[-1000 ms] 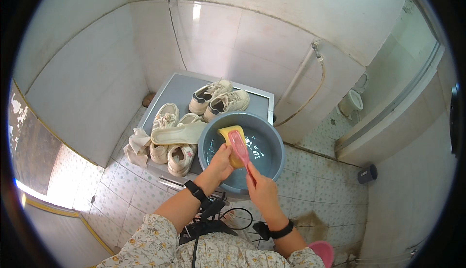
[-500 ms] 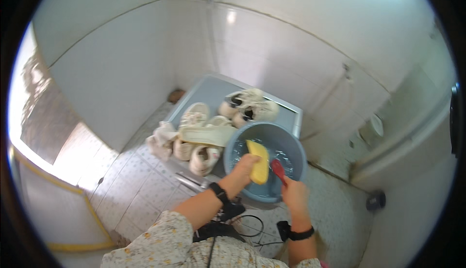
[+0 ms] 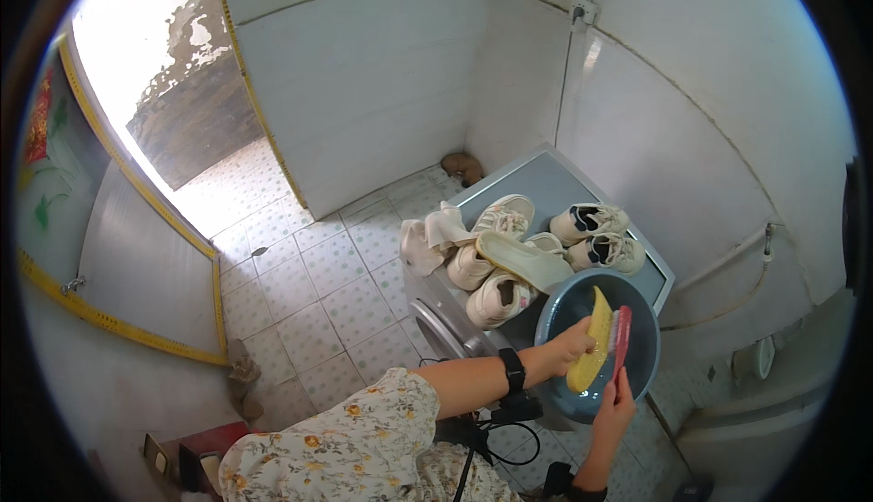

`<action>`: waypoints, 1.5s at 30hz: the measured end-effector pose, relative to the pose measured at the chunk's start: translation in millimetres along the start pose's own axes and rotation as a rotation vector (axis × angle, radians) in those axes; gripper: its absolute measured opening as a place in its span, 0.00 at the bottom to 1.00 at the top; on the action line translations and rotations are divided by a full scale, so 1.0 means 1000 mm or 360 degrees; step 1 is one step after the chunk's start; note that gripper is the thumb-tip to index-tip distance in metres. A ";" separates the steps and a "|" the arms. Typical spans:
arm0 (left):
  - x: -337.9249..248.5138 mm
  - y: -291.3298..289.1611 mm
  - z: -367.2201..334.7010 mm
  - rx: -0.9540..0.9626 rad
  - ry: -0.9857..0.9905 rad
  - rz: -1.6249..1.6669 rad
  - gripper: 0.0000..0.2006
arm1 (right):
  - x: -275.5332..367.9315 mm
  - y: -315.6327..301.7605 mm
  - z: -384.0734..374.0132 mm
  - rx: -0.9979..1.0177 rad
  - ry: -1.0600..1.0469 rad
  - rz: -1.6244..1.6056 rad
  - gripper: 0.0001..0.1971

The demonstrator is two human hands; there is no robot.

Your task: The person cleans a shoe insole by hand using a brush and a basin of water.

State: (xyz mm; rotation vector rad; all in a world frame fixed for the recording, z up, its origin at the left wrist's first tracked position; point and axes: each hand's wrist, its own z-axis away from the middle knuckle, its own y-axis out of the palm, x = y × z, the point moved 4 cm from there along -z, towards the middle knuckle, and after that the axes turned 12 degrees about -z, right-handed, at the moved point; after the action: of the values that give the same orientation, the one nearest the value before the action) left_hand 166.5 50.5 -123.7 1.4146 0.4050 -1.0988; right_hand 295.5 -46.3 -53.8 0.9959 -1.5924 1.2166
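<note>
My left hand [image 3: 573,342] grips a yellow shoe insole [image 3: 596,325] by its edge, holding it upright over a grey-blue basin [image 3: 644,343]. In my right hand [image 3: 616,399] is a pink-red brush [image 3: 624,325] with pale bristles, held by the handle. The bristles face the insole and seem to touch it. Water glistens in the basin below. Left of the basin a second, cream insole [image 3: 523,264] lies across several off-white shoes [image 3: 502,298]. Another pair of white shoes [image 3: 605,252] with dark linings sits behind the basin.
Basin and shoes stand on a grey-topped front-loading washing machine [image 3: 509,177]. White cloths [image 3: 427,245] hang at its left edge. A yellow-edged door [image 3: 136,256] stands at the left. A wall tap with a hose [image 3: 767,252] is at the right, and a brown object [image 3: 462,169] lies in the corner.
The view has swung left, so everything sits further right. The insole has turned edge-on, and the brush has come up against its face.
</note>
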 end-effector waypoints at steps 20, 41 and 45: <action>-0.007 0.000 0.000 -0.0216 0.0086 0.0363 0.28 | 0.002 -0.010 0.053 0.0189 0.0227 0.0310 0.21; -0.029 0.013 0.020 0.0046 -0.0166 -0.0013 0.30 | 0.033 0.004 0.005 -0.0128 0.0063 0.0629 0.19; -0.025 0.006 0.018 -0.0067 -0.0134 0.0065 0.31 | 0.039 0.009 0.040 0.0024 -0.0076 0.0475 0.19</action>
State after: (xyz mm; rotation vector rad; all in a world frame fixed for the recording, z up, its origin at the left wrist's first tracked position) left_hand 152.6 41.7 -97.3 1.3293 0.3356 -1.1063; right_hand 268.3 -87.1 -25.4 0.8211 -1.8187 1.4148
